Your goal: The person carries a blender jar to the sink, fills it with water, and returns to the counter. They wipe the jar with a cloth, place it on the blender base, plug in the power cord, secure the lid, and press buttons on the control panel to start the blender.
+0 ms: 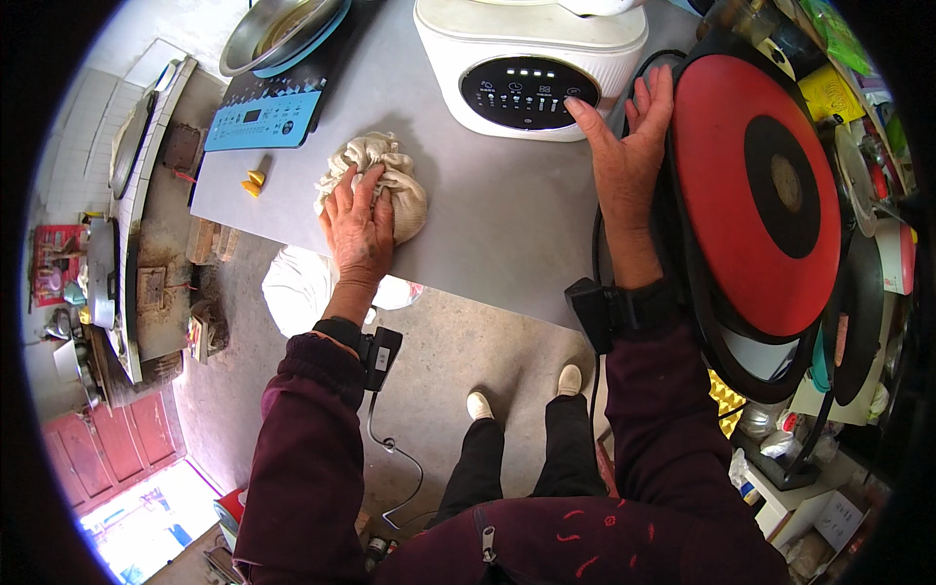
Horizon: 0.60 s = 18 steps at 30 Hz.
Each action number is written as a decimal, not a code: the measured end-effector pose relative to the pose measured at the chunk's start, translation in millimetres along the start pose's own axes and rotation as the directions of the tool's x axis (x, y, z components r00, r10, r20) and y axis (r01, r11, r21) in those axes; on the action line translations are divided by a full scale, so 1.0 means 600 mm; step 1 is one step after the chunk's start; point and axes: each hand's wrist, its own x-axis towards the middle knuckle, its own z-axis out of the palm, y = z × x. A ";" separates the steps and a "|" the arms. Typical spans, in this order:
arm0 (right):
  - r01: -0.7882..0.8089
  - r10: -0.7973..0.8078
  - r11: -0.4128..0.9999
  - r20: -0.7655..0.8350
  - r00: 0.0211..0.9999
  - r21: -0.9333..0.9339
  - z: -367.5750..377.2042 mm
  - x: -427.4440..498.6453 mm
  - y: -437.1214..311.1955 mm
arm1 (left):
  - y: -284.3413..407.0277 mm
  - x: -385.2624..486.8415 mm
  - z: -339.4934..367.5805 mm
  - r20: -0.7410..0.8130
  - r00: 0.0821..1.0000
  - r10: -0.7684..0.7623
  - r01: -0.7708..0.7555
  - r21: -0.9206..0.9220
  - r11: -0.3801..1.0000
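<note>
My left hand (359, 227) lies over a bunched cream cloth (401, 196) on the grey tabletop, its fingers pressed into the folds. The underside of the cloth is hidden. At the right, my right hand (630, 139) is raised with fingers apart, holding nothing. Its thumb tip is at the right edge of the black oval control panel (526, 93) on a white countertop appliance (439, 66); whether it touches cannot be told. Several icons on the panel are lit.
A blue induction cooker (263, 117) with a steel pan (274, 36) stands at the upper left, near yellow pieces (253, 183). A red round electric griddle (716, 183) stands close to my right arm. A black cord (596, 248) hangs over the table (504, 241).
</note>
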 end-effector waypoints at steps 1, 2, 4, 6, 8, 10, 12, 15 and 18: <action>0.008 -0.008 1.000 0.000 1.000 0.018 0.000 0.000 0.001 | 0.000 0.000 0.000 0.001 1.000 -0.004 0.004 0.003 1.000; 0.014 -0.014 0.999 -0.001 1.000 0.029 0.000 0.001 0.001 | 0.000 0.000 0.000 0.004 1.000 -0.008 0.008 0.009 1.000; 0.014 -0.014 0.999 -0.004 1.000 0.053 0.000 0.003 0.002 | 0.000 0.000 0.000 0.002 1.000 -0.002 0.002 0.000 1.000; 0.006 -0.005 0.997 -0.010 1.000 0.073 0.001 0.004 0.002 | 0.000 0.000 0.000 0.006 1.000 -0.002 0.003 -0.002 1.000; -0.001 0.002 0.996 -0.005 1.000 0.090 0.001 0.005 0.002 | 0.000 0.000 -0.001 0.012 1.000 -0.008 0.008 0.000 1.000; -0.017 0.017 0.995 0.003 1.000 0.095 0.001 0.005 0.002 | 0.001 0.000 -0.001 0.017 1.000 -0.010 0.010 0.012 1.000; -0.046 0.045 0.995 0.012 0.999 0.088 0.001 0.005 0.002 | 0.002 0.000 -0.001 0.023 1.000 -0.015 0.015 0.017 1.000; -0.019 0.018 0.995 0.005 1.000 0.102 0.002 0.007 0.004 | 0.002 0.000 -0.002 0.028 0.999 -0.019 0.019 0.009 1.000; -0.001 0.002 0.995 -0.006 1.000 0.095 0.005 0.012 0.007 | 0.001 0.001 -0.003 0.023 1.000 -0.009 0.009 -0.004 1.000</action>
